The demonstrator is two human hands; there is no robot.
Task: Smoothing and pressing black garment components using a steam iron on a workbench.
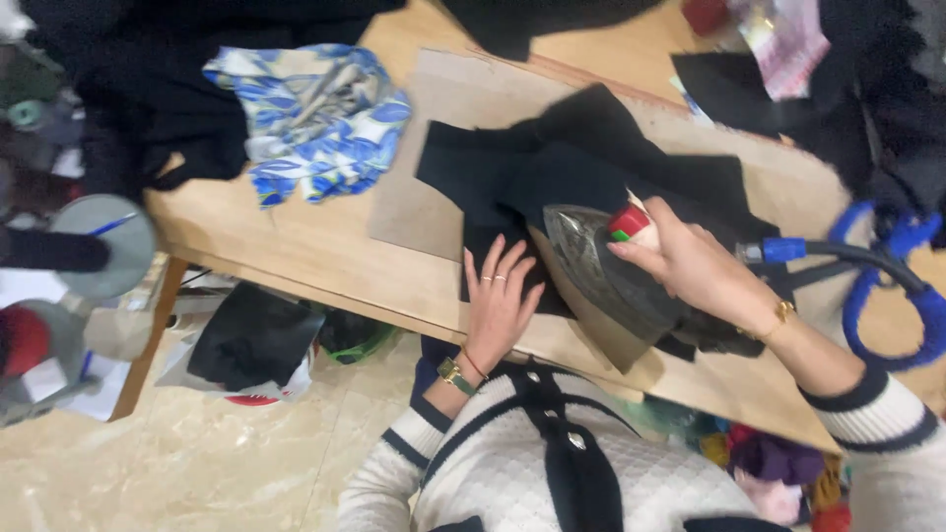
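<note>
You are standing at a wooden table [296, 246], looking down at it, and a flat tan pressing board [434, 148] is lying across its middle, running out toward the right edge. Black fabric [581, 158] is spreading over the board, reaching from the board's centre down to the table's near edge. A crumpled blue-and-white patterned cloth [315, 118] is sitting toward the far left corner of the table, well apart from the black fabric. Your right hand [690, 261] is closing around the handle of a heavy steam iron [601, 276], thumb lying by its red knob, and the iron is tilting so its grey soleplate is showing, tip pointing to the far side. A dark hose with blue wrapping [887, 286] is trailing from the iron off the right edge. Your left hand [498, 300] is lying flat, fingers spread, on the black fabric just beside the iron, gripping nothing. This looks like the pressing step; the next move probably calls for keeping those fingers clear of the soleplate.
</note>
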